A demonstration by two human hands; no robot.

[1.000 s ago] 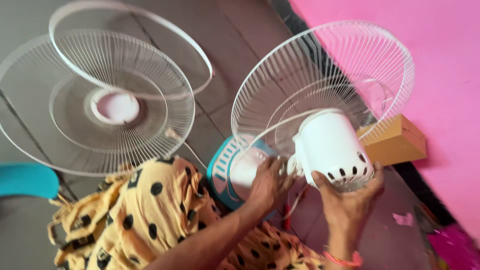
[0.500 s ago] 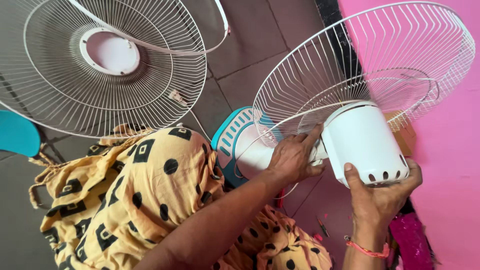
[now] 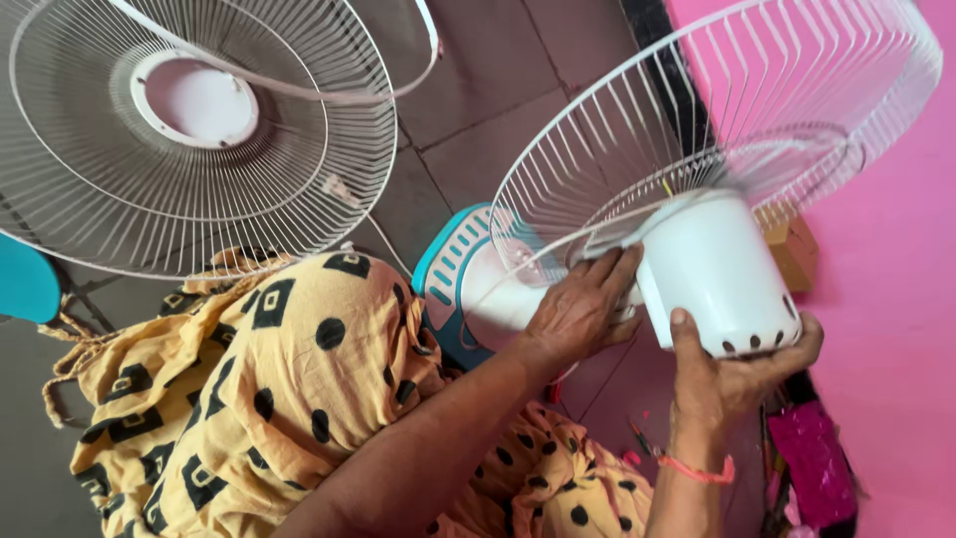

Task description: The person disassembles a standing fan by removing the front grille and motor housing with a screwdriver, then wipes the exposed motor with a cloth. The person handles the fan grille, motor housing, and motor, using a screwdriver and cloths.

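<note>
A white fan motor housing with a white wire rear guard fixed to its front sits tilted in front of me. My right hand cups the vented back end of the housing from below. My left hand presses on the housing's left side, where it meets the fan's neck. Behind the left hand lies a teal and white fan base on the floor.
A second white wire fan guard with a round centre plate and a loose white rim ring lies on the grey tiled floor at upper left. A pink wall stands close on the right, a cardboard box beside it. Yellow black-patterned cloth covers my lap.
The view has drifted left and closer, so the fan head sits further right. My left hand has slid up along the housing's side; my right hand keeps cupping its back.
</note>
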